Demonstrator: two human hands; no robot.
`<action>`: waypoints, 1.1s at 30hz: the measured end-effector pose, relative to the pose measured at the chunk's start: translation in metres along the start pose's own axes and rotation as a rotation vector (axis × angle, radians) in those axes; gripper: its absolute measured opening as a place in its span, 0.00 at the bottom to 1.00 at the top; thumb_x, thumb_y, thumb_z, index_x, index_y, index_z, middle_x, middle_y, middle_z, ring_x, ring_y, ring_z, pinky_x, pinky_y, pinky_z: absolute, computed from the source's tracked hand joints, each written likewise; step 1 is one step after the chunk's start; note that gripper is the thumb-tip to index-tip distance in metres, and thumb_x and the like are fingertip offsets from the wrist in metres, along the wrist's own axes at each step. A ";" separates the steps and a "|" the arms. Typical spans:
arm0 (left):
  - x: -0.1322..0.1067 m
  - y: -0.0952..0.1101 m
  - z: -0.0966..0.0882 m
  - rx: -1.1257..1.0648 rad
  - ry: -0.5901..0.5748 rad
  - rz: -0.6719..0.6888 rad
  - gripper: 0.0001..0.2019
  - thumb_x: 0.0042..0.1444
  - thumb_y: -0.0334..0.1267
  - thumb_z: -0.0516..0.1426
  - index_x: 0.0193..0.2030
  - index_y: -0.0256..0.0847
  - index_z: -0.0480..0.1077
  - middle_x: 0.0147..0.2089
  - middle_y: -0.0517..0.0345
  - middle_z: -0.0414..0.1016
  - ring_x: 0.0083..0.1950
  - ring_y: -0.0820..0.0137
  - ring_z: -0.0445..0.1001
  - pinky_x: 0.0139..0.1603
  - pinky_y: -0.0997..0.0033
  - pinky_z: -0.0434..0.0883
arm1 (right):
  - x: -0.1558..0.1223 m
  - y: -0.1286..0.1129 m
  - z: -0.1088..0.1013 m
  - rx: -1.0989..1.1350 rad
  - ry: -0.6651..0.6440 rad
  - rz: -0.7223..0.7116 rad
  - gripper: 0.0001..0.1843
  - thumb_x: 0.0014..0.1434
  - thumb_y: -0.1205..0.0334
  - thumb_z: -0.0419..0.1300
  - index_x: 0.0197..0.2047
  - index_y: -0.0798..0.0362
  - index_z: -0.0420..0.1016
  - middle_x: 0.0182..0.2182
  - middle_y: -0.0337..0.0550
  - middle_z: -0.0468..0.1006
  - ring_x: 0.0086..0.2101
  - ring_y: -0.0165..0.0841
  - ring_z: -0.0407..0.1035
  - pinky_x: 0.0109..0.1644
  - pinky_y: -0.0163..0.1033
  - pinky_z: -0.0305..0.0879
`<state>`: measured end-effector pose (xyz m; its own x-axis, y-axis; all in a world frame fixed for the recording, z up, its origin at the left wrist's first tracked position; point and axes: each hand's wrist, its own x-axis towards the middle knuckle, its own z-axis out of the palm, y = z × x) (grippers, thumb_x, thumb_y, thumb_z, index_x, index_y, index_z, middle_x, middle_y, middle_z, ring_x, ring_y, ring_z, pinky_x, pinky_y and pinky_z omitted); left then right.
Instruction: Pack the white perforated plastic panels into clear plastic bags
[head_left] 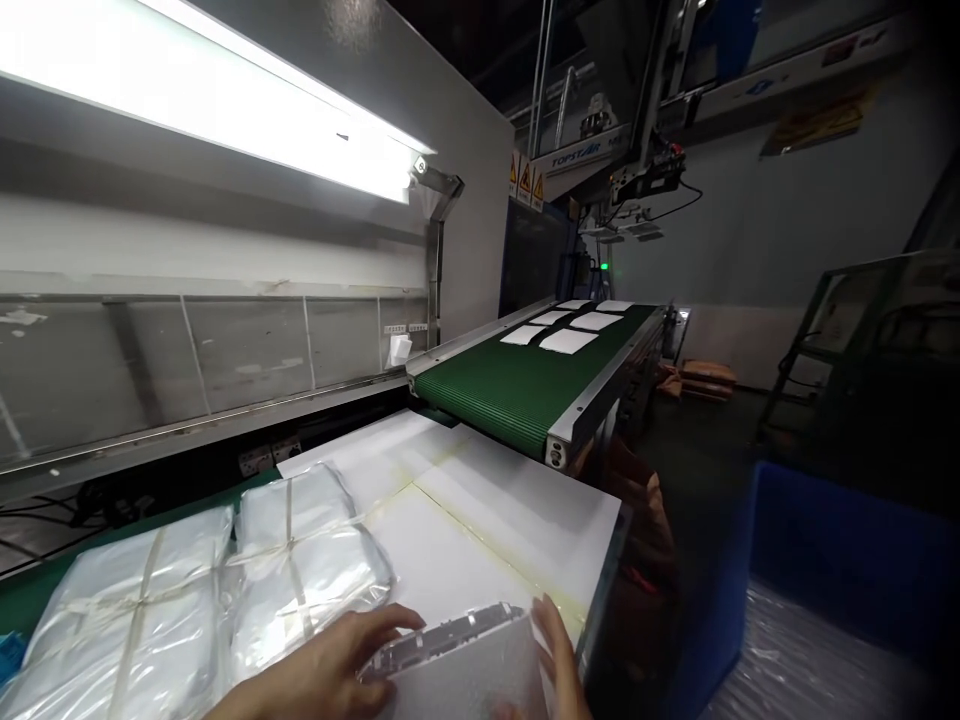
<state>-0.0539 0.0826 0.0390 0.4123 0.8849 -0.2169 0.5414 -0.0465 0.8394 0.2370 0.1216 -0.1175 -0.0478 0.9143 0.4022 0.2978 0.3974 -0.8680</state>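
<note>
At the bottom of the head view both my hands grip a stack of white flat parts [461,665] that rests on the white table top [495,510]. My left hand [330,665] curls round its left end, fingers closed on the edge. My right hand [556,655] presses against its right end. Two tied bundles of clear plastic bags [300,555] [120,625] lie just left of my left hand.
A green conveyor belt [517,385] slopes up behind the table and carries several white flat parts [568,340]. A blue bin [840,570] lined with bubble wrap stands at the right. A lit lamp [225,110] and metal shelf run along the left.
</note>
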 end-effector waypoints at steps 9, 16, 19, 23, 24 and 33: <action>-0.018 0.030 0.003 0.101 -0.177 -0.168 0.30 0.52 0.49 0.59 0.62 0.52 0.60 0.62 0.56 0.65 0.61 0.54 0.63 0.60 0.62 0.62 | -0.020 -0.018 -0.008 0.226 -0.130 0.345 0.43 0.45 0.47 0.66 0.61 0.50 0.55 0.59 0.53 0.65 0.59 0.49 0.56 0.64 0.51 0.49; -0.011 0.010 0.010 0.064 -0.013 -0.264 0.34 0.45 0.52 0.63 0.60 0.47 0.64 0.60 0.53 0.67 0.58 0.53 0.65 0.59 0.62 0.64 | -0.033 -0.031 0.012 0.221 -0.030 0.235 0.44 0.49 0.46 0.62 0.63 0.46 0.46 0.61 0.51 0.59 0.61 0.45 0.54 0.64 0.47 0.50; -0.006 -0.005 0.002 0.038 -0.059 -0.252 0.36 0.46 0.52 0.63 0.61 0.45 0.61 0.62 0.51 0.64 0.60 0.54 0.64 0.59 0.63 0.63 | -0.028 -0.037 0.015 0.149 0.016 0.251 0.42 0.50 0.48 0.61 0.63 0.48 0.45 0.61 0.53 0.60 0.62 0.44 0.53 0.64 0.47 0.50; -0.005 -0.004 -0.005 0.017 -0.064 -0.215 0.35 0.47 0.50 0.62 0.62 0.45 0.60 0.63 0.52 0.63 0.59 0.53 0.65 0.57 0.63 0.66 | -0.020 -0.043 0.016 0.094 0.013 0.213 0.41 0.52 0.54 0.59 0.64 0.50 0.44 0.61 0.53 0.62 0.61 0.44 0.55 0.63 0.47 0.53; -0.006 0.000 -0.005 0.039 -0.036 -0.201 0.34 0.47 0.48 0.62 0.61 0.45 0.62 0.62 0.53 0.65 0.58 0.53 0.65 0.57 0.63 0.66 | -0.018 -0.044 0.016 0.089 -0.009 0.198 0.42 0.51 0.56 0.59 0.64 0.49 0.43 0.61 0.52 0.61 0.60 0.43 0.56 0.63 0.48 0.53; -0.015 0.040 -0.003 -0.036 -0.231 -0.055 0.25 0.47 0.36 0.61 0.55 0.46 0.69 0.49 0.60 0.76 0.49 0.58 0.72 0.49 0.68 0.68 | -0.017 -0.056 0.006 0.149 -0.168 0.286 0.38 0.49 0.58 0.62 0.59 0.48 0.48 0.52 0.48 0.69 0.52 0.41 0.64 0.57 0.46 0.58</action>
<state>-0.0407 0.0687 0.0780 0.5420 0.7559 -0.3672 0.5424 0.0190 0.8399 0.2156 0.0841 -0.0772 -0.1419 0.9854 0.0939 0.1804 0.1190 -0.9764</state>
